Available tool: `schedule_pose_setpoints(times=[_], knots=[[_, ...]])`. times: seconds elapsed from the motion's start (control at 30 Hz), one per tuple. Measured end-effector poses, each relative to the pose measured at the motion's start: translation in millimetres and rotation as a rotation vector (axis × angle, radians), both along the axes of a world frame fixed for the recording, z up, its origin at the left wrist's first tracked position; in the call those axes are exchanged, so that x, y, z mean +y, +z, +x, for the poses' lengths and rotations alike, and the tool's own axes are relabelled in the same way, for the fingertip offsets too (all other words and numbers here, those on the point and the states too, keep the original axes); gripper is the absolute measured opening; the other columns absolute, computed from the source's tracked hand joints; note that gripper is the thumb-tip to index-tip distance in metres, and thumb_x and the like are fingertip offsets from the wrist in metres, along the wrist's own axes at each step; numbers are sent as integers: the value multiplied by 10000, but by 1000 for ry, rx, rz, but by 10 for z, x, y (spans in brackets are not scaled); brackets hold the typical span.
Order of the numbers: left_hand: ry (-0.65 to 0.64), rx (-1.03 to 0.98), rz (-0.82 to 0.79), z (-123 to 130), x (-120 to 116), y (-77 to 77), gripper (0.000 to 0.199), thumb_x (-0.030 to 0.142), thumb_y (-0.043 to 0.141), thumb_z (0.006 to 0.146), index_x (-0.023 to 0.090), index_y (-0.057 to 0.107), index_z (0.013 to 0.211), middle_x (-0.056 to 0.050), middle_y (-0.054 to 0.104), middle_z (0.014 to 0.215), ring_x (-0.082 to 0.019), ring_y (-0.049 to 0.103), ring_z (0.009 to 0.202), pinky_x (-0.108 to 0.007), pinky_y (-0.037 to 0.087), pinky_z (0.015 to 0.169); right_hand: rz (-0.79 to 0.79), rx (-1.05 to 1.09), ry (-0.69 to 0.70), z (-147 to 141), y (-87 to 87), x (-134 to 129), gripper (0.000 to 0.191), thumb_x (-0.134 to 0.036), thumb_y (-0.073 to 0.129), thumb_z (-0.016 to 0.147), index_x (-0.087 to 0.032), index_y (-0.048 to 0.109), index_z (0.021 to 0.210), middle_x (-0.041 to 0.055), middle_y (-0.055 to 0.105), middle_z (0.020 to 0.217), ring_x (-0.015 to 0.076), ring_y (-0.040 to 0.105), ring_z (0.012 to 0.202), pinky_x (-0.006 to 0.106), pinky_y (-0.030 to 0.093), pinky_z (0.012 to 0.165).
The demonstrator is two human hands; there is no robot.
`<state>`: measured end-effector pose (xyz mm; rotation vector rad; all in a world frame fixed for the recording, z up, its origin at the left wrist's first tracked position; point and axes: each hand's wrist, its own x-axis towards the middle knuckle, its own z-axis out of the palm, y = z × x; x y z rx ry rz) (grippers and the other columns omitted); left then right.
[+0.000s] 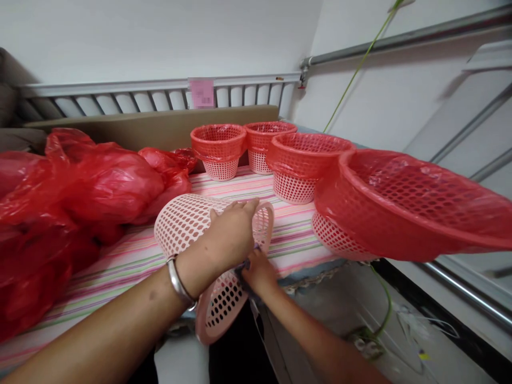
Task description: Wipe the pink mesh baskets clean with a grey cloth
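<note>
A pale pink plastic waste basket point(182, 221) with a holed wall lies on its side at the bed's front edge, its mouth toward me. Across its upper side lies my left hand point(234, 226), wearing a silver bracelet on the wrist and steadying the basket near the rim. At the mouth, my right hand point(260, 273) is closed on a dark cloth point(243, 271) held against the basket's inside. Part of the cloth is hidden by the fingers.
Several baskets with red plastic liners point(310, 154) stand in a curve from the back to the right. Red plastic bags point(104, 176) are heaped at left on the striped sheet point(132, 250). A radiator point(164, 98) and a grey pipe point(400, 42) run along the walls.
</note>
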<state>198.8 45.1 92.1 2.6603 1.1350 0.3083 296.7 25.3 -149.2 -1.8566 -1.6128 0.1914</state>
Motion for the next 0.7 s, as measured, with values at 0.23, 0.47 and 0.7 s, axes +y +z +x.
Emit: schedule_pose_setpoints(times=[0.23, 0.47, 0.7], knots=[[-7, -63, 30, -249, 2, -126, 745, 4, 370, 678, 188, 361, 1400, -57, 426, 1449, -227, 381, 1332, -481, 313, 1095, -228, 1067, 257, -939, 339, -505, 353, -90, 541, 572, -191, 659, 889, -16, 715, 874, 192, 660, 854, 259, 506, 728], [31, -194, 224, -846, -207, -334, 744, 52, 356, 668, 202, 332, 1397, -70, 460, 1420, -218, 406, 1317, -476, 329, 1091, -52, 395, 391, -781, 597, -13, 309, -213, 581, 730, -207, 629, 1036, 42, 668, 979, 235, 591, 911, 375, 463, 800], [24, -236, 334, -1224, -414, -582, 789, 14, 335, 746, 306, 168, 1459, -15, 347, 1486, -196, 331, 1363, -428, 281, 1137, 99, -367, 325, -404, 608, 797, 358, -159, 408, 881, -176, 539, 1214, 155, 548, 1221, 297, 427, 1154, 504, 353, 928]])
